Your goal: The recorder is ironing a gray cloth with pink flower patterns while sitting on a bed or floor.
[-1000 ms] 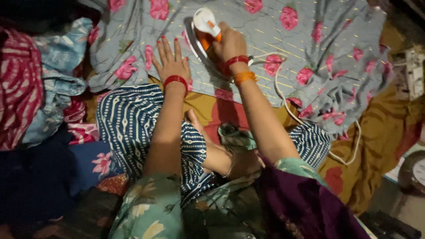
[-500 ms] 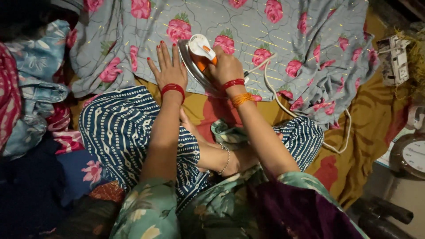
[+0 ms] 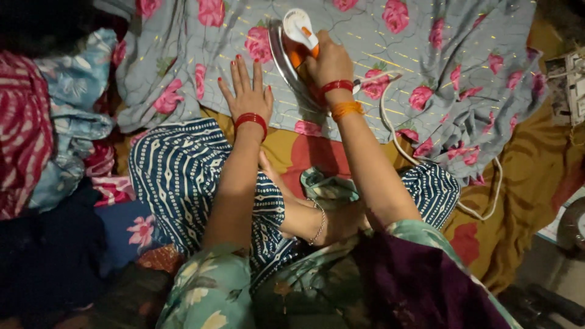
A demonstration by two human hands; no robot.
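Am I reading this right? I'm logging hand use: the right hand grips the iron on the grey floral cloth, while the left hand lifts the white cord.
Not quite. The head view shows the left hand pressed flat on the grey floral cloth, not lifting the white cord. The right hand does grip the iron.

You had little of this kind before you. At the right edge sat a pale, boxy thing with printed panels (image 3: 570, 85), possibly a package or a socket board; the view was too dim to tell. Low at that edge, a round white dial face (image 3: 576, 224) showed partly.
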